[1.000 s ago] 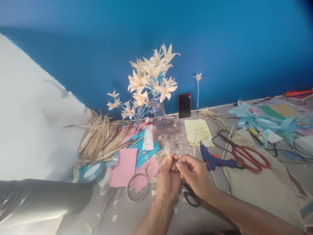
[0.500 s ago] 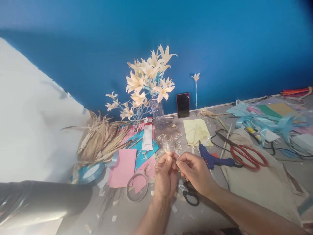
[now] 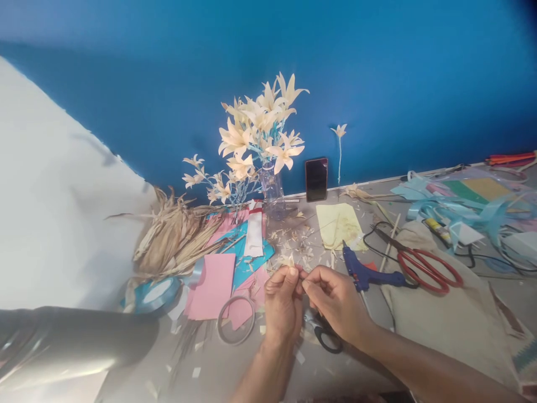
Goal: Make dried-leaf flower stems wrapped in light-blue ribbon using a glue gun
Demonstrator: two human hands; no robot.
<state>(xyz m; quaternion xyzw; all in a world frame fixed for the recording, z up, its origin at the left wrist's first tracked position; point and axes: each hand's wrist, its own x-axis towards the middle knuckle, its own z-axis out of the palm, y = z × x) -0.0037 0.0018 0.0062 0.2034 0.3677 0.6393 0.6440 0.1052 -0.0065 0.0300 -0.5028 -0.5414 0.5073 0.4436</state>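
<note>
My left hand (image 3: 283,308) is closed, its thumb and fingers pinching a small cream flower (image 3: 290,259) whose petals stick up above the fingertips. Right beside it, my right hand (image 3: 335,299) is pinched shut, its fingertips meeting those of the left. Whatever lies between the right fingers is too small or hidden to make out. Under the right hand lie black-handled scissors (image 3: 328,339), partly covered. Behind both hands, pale scraps (image 3: 293,235) are scattered on the table. A larger bunch of cream flowers (image 3: 260,117) stands in a clear bottle (image 3: 272,193) against the blue wall.
At the right lie a blue glue gun (image 3: 371,276) and red-handled scissors (image 3: 432,270) on a beige cloth (image 3: 444,324). Pink paper (image 3: 216,282), a ring-shaped roll (image 3: 221,330), blue ribbon (image 3: 157,296) and dried husks (image 3: 168,235) sit left. A phone (image 3: 316,180) leans on the wall.
The view has shifted slightly, so the background sits a little further right. Both hands stay together, the flower slightly lower and more hidden behind the left fingertips.
</note>
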